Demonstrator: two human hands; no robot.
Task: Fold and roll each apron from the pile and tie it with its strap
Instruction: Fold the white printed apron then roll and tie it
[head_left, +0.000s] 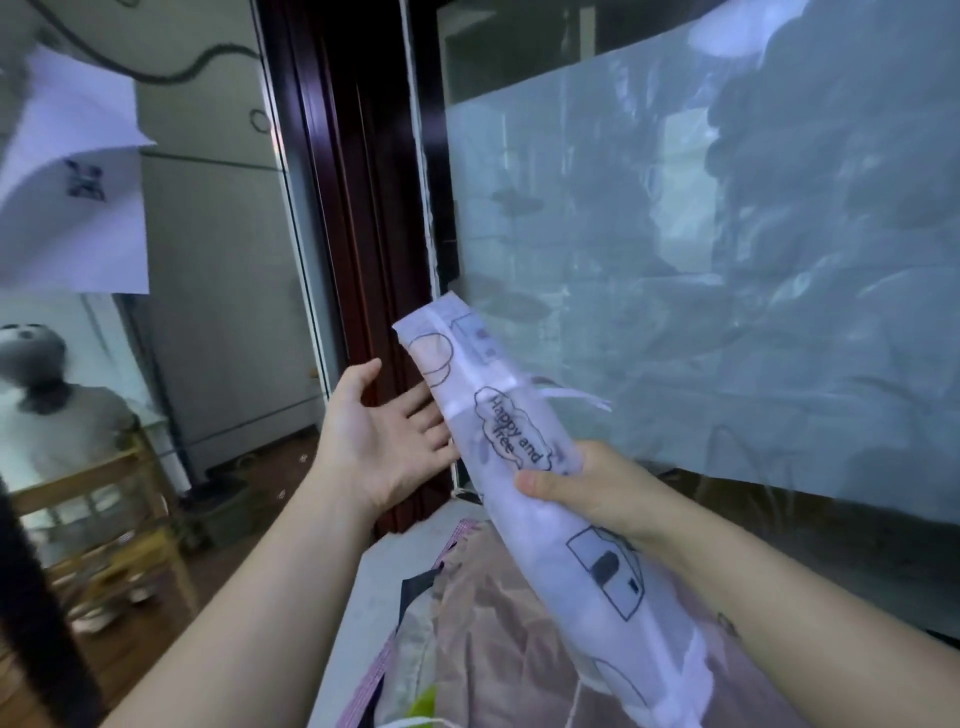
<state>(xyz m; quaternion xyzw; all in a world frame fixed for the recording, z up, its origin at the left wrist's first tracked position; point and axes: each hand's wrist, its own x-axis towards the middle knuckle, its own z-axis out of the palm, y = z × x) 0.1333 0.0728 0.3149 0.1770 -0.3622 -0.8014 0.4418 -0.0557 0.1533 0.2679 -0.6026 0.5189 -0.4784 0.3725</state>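
thin white cloth apron (524, 452), frosted glass pane (727, 270)

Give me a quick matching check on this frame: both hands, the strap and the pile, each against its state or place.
Things:
1. left hand
2. right hand
3. strap
4. pile of aprons

States or places:
a. lies low in the view, below the roll
b. open, palm up, beside the roll
c. grips the rolled apron near its middle
d. tied round the roll, loose ends sticking out

Pairs: 1-b, 2-c, 3-d, 4-a
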